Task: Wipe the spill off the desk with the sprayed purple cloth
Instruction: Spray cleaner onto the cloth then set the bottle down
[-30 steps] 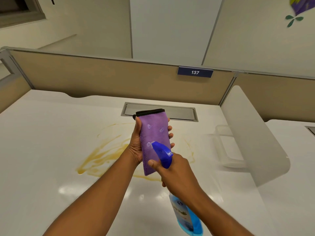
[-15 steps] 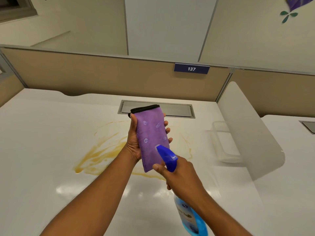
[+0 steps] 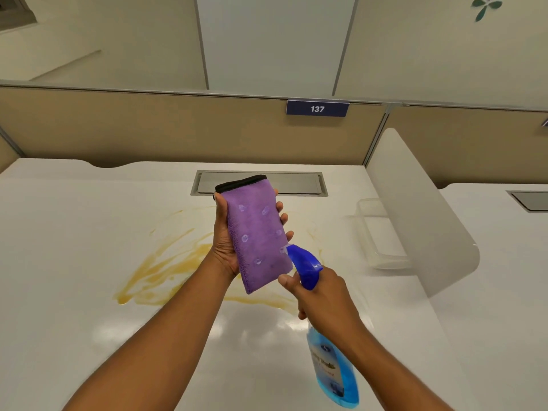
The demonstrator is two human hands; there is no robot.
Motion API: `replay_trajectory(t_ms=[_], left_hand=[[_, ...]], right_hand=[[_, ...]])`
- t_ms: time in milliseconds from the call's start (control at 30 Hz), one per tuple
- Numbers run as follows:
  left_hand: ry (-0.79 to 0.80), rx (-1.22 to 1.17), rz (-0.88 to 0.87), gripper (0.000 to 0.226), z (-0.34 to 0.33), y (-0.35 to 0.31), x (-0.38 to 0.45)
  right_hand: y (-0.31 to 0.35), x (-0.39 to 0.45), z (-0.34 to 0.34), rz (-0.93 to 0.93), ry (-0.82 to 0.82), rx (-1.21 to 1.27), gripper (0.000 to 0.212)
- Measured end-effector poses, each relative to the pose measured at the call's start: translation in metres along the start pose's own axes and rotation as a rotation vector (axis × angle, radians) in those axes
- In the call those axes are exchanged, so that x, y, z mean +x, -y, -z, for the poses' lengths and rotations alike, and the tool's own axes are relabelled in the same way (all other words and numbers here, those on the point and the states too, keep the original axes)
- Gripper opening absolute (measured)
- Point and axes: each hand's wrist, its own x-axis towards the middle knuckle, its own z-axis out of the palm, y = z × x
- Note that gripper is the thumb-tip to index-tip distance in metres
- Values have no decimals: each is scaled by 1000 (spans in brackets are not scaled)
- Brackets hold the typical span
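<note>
My left hand (image 3: 223,235) holds a folded purple cloth (image 3: 257,232) upright above the white desk (image 3: 59,232); the cloth has a black top edge and several wet foam spots on its face. My right hand (image 3: 321,295) grips a spray bottle (image 3: 332,372) of blue liquid, its blue nozzle (image 3: 302,262) pointing at the cloth's lower right edge from very close. A yellow-brown spill (image 3: 166,268) is smeared across the desk beneath and left of both hands, partly hidden by my arms.
A metal cable flap (image 3: 296,182) is set into the desk behind the cloth. A beige partition (image 3: 148,129) with a "137" label (image 3: 317,108) closes the back. A white curved divider (image 3: 415,209) stands on the right, with a clear plastic tray (image 3: 376,232) beside it.
More wet spots have appeared on the cloth. The spray nozzle has shifted from the cloth's lower middle to its lower right edge. The view has tilted slightly.
</note>
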Motion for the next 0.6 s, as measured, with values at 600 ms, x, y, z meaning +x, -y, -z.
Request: replay_trajectory(t_ms=[600], left_hand=[[-32,-89,163,119,-39,128,53]], right_hand=[[-126,48,169,36,-477,321,35]])
